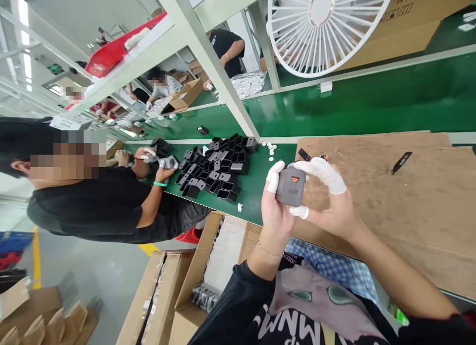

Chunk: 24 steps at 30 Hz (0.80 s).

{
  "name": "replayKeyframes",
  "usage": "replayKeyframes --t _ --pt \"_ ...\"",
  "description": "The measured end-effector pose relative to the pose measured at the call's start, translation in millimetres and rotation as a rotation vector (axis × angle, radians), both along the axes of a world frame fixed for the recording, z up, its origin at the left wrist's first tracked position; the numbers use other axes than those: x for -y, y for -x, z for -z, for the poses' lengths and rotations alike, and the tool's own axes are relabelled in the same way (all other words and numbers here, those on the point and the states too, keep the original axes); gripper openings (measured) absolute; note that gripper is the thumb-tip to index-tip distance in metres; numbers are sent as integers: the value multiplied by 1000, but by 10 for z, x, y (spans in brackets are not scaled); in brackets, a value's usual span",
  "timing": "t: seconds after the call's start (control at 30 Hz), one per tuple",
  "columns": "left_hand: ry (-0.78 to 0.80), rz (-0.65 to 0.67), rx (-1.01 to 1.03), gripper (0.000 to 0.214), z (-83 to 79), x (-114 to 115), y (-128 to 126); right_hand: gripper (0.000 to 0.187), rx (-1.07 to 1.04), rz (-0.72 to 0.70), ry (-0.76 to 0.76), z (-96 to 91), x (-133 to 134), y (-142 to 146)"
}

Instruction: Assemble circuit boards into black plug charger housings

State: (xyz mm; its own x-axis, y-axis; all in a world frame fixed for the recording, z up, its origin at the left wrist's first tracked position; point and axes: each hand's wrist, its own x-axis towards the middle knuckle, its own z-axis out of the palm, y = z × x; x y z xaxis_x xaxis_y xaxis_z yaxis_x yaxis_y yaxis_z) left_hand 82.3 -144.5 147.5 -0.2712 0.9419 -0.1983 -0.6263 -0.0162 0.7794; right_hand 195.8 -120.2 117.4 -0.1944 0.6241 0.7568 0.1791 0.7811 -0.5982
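Observation:
Both my hands hold one small dark grey charger block with an orange port showing on its face. My left hand grips it from the left, with white finger cots on thumb and fingertip. My right hand closes on it from the right, a cotted finger arching over the top. The block hangs just above the near edge of a brown board lying on the green belt.
A heap of black housings lies on the belt to the left, where a person in black handles parts. A black strip rests on the board. A white fan stands behind. Open cartons sit below.

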Motion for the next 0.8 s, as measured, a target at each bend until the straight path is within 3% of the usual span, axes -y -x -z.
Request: replayKeyframes --t 0.13,0.3,0.4,0.5,0.57,0.67,0.73,0.8 --pt "-152 -63 -52 19 45 23 3 71 -41 -38 11 36 14 4" --pt "-326 6 -251 24 116 -16 116 71 14 -68 81 60 -9 20" --pt "-446 198 -443 50 189 -121 266 70 -60 -133 272 130 -128 -11" --pt "-550 351 -749 93 313 -301 375 60 -345 -349 606 270 -325 -50" --pt "-538 322 -972 107 425 -459 383 58 -483 -478 784 391 -469 -65" --pt "-499 204 -1137 112 614 -725 326 62 -518 -569 918 594 -660 -79" --pt "-508 191 -1188 112 744 -890 277 61 -483 -541 950 725 -761 -109" --pt "-514 220 -1258 108 880 -1019 235 58 -428 -425 940 829 -840 -171"
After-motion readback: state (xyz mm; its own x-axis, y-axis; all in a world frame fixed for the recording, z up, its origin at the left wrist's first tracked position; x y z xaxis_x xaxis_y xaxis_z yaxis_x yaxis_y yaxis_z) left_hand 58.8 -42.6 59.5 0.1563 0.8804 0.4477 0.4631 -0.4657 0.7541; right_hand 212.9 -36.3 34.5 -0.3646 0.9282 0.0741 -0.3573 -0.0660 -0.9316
